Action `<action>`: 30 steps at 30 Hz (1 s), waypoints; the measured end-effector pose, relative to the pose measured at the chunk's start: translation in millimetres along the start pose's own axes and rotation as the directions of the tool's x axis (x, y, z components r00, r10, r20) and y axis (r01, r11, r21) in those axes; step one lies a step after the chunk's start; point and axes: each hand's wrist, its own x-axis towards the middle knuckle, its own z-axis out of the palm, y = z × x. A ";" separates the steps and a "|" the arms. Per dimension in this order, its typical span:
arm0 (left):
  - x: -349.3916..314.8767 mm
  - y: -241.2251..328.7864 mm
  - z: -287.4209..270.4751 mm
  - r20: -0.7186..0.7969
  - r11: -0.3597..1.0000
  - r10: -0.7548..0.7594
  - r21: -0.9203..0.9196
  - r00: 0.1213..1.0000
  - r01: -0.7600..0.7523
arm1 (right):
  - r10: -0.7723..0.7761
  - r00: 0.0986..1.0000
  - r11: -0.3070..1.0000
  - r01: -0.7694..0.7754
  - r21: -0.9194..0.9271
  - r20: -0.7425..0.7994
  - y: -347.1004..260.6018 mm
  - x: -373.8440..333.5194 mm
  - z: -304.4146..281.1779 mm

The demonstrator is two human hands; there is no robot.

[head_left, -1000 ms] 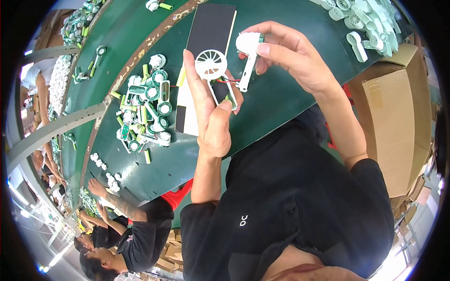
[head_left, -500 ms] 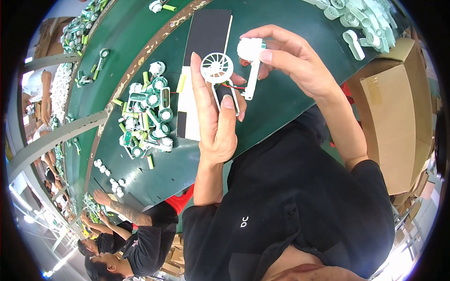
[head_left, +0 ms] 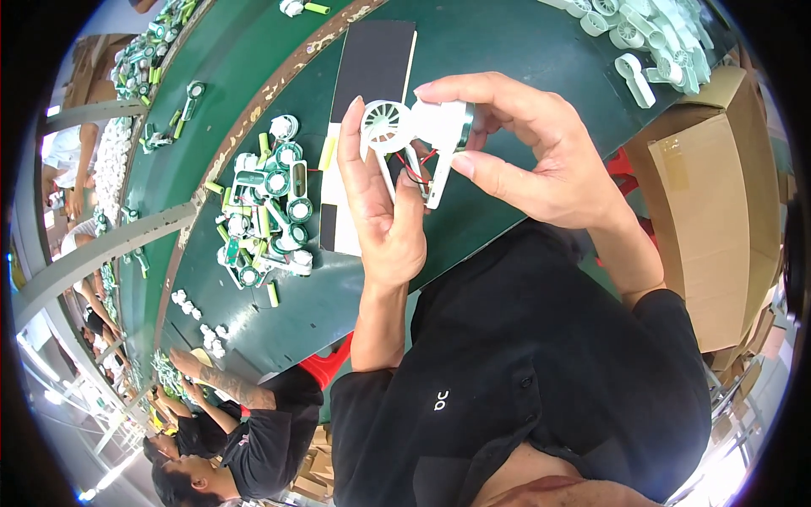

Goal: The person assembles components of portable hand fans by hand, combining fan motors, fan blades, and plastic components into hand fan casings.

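My left hand (head_left: 380, 211) is raised palm-up over the green table (head_left: 498, 51) and holds a white round fan grille part with a thin handle (head_left: 386, 128). My right hand (head_left: 532, 152) grips a white fan housing (head_left: 443, 135) right beside the grille, the two pieces touching. Red and black wires (head_left: 416, 169) hang between them. Beneath both hands lies a black mat (head_left: 372, 59) with a pale strip along its edge.
A heap of green and white fan parts (head_left: 262, 215) lies left of my hands. More white parts (head_left: 659, 34) are piled at the table's top right. A cardboard box (head_left: 718, 203) stands on the right. Other seated workers (head_left: 220, 422) sit along the table at lower left.
The grille in my left hand and the housing in my right hand have come together; they were slightly apart a second ago. Both hands shifted a little.
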 end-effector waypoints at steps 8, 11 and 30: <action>-1.6 8.5 -2.6 0.073 0.983 -0.100 -0.150 0.992 0.110 | 0.053 0.999 0.997 -0.053 0.061 -0.004 -2.5 -0.6 -3.2; -1.1 9.8 -1.6 0.069 0.980 -0.105 -0.161 0.992 0.115 | 0.069 0.998 0.995 -0.068 0.074 -0.015 -3.4 -0.3 -2.6; 2.4 2.4 -6.6 0.088 1.000 -0.016 -0.023 0.996 0.018 | -0.271 0.962 0.700 0.173 -0.693 -0.033 -18.2 6.6 -1.8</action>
